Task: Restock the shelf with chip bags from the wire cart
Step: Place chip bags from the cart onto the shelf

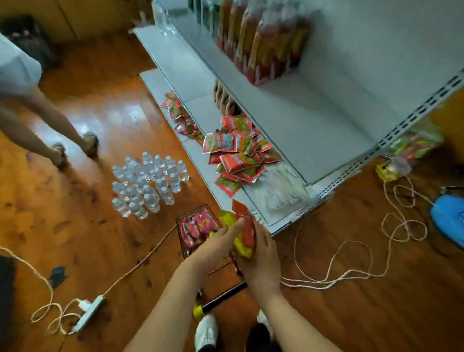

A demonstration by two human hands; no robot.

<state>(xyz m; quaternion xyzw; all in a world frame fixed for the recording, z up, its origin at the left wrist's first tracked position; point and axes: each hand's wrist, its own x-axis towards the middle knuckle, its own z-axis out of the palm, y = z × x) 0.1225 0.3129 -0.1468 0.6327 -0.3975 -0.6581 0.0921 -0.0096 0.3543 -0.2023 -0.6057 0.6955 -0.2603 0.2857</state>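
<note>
Both hands, left hand (218,245) and right hand (262,258), apparently grip chip bags (243,229) over the wire cart (182,242).

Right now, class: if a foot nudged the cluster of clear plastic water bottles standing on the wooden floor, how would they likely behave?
The clear plastic water bottles stand upright and packed close, so one tipping would probably knock its neighbours. They look full, so likely heavy for their size. Being round, fallen ones may roll across the glossy wooden floor.

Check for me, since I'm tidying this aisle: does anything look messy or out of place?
Yes. The red packets on the lower shelf lie in a jumbled heap, some overhanging its edge. Water bottles stand on the floor, and loose cord sprawls beside the shelving.
</note>
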